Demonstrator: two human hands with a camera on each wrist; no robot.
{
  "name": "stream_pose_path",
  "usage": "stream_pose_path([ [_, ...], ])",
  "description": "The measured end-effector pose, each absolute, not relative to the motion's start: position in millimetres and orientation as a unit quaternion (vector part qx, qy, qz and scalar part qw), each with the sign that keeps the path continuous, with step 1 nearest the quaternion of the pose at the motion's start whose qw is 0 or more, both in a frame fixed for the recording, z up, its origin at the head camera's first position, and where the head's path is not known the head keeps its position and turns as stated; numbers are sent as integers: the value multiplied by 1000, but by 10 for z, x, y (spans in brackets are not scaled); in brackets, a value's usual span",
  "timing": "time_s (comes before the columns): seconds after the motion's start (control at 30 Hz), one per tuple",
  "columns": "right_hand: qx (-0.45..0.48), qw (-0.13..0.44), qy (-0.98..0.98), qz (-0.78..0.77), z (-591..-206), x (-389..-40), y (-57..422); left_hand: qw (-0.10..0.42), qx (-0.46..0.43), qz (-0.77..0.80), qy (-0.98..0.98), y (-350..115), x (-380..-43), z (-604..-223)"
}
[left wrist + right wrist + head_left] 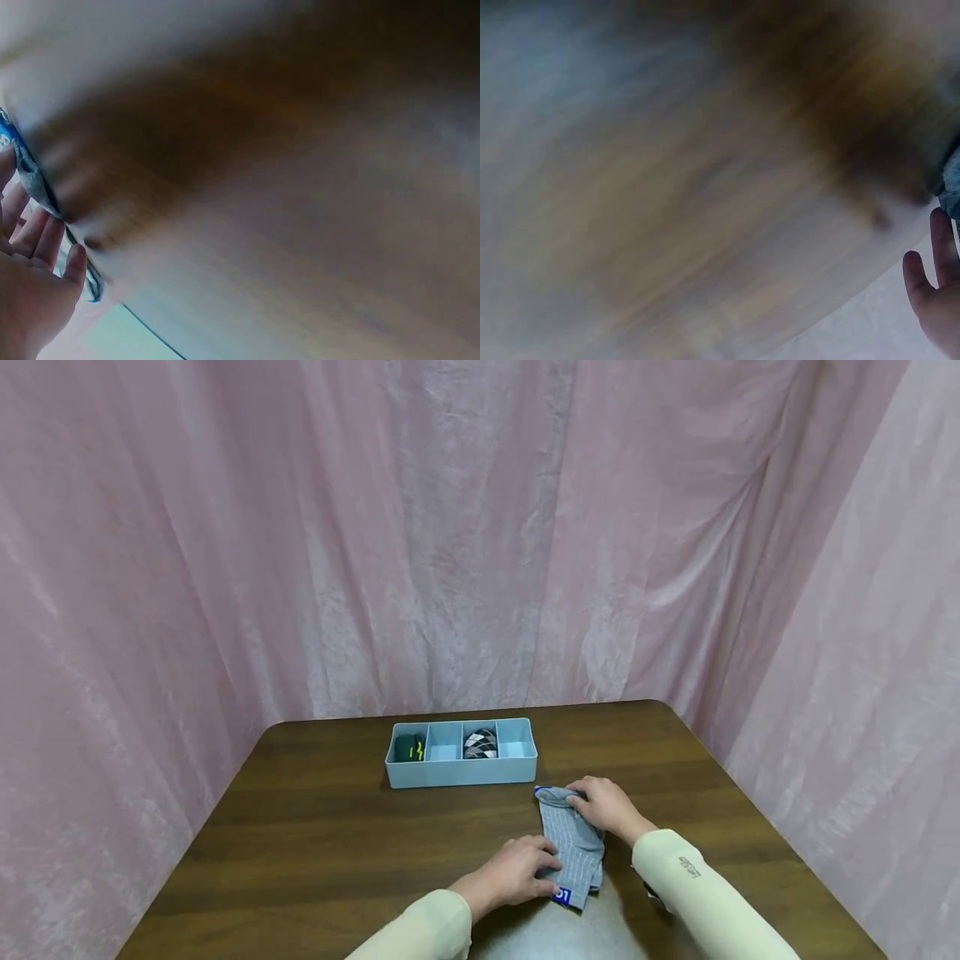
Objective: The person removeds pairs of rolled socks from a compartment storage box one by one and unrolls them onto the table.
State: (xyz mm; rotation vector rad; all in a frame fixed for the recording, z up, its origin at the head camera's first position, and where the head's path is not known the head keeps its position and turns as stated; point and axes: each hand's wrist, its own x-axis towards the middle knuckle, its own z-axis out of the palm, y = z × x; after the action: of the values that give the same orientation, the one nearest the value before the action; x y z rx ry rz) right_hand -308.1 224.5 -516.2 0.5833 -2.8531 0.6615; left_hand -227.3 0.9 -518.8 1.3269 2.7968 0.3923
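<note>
A pair of grey ribbed socks (573, 847) lies flat on the brown wooden table, a blue label (562, 896) at its near end and a bit of blue at its far end. At the near left edge of the socks is my left hand (517, 868), its fingers spread and loosely bent, thumb right by the label. My right hand (607, 806) rests over their upper right part, fingertips on the fabric. The left wrist view shows the fingers (49, 240) stretched along the sock edge. In the right wrist view two fairly straight fingers (943, 240) reach beside the grey fabric (951, 184).
Beyond the socks stands a light blue four-compartment organizer box (462, 772). Its leftmost compartment holds a dark green rolled item (407, 747) with yellow marks; the third holds a black-and-white argyle one (481, 743). Pink curtains (480, 527) hang behind the table (322, 827).
</note>
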Motion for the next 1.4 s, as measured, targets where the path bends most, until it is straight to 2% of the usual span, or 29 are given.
stream_pose_path([
  [0.17,140,60,-957,246,-5117,-3138,2197,2,430,121,895,5,-2276,-5173],
  [0.33,98,71,-958,261,-5090,-3154,2187,3,431,122,894,-5,-2286,-5186],
  [0.5,124,92,-956,249,-5089,-3156,2211,6,435,121,892,-9,-2302,-5188],
  [0.7,160,62,-956,237,-5073,-3210,2228,5,434,122,893,-2,-2325,-5181],
  [0.87,159,69,-956,237,-5084,-3249,2208,1,438,119,891,-6,-2321,-5177],
  [1.13,125,122,-956,234,-5120,-3250,2235,3,446,127,886,-4,-2308,-5193],
  [1.4,281,225,-917,173,-5183,-3143,2365,6,446,121,887,-26,-2334,-5209],
])
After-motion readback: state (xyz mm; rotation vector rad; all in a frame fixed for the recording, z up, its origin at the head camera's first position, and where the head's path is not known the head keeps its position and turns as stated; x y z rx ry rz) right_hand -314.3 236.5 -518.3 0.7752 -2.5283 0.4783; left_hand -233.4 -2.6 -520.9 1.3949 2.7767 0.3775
